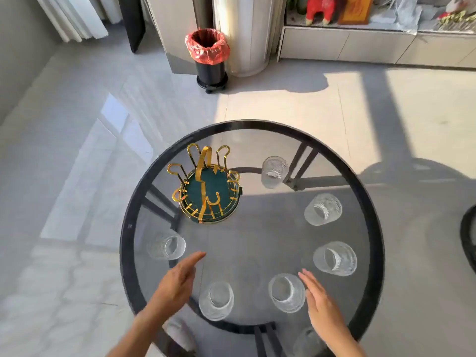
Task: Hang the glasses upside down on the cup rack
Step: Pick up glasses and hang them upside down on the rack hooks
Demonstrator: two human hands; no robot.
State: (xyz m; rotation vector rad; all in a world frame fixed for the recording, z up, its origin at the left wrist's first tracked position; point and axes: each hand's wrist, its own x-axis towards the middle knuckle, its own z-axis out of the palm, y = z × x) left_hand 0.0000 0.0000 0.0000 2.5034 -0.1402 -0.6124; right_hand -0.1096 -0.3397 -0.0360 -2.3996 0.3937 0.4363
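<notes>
A gold wire cup rack [207,186] with a green base stands on the round glass table [123,228], back left of centre; its hooks carry nothing. Several clear ribbed glasses stand around the table: one at the left [167,247], one near front centre [217,300], one beside it [287,292], and others along the right [334,258], [322,209], [273,171]. My left hand [177,284] hovers flat between the left and front glasses, fingers extended, holding nothing. My right hand [322,302] hovers open just right of the front glass, touching nothing clearly.
The table has a black rim and dark legs seen through the glass. On the tiled floor beyond stands a black bin [208,56] with a red liner, next to a white column and a low cabinet. Another dark round edge [467,238] shows at the right.
</notes>
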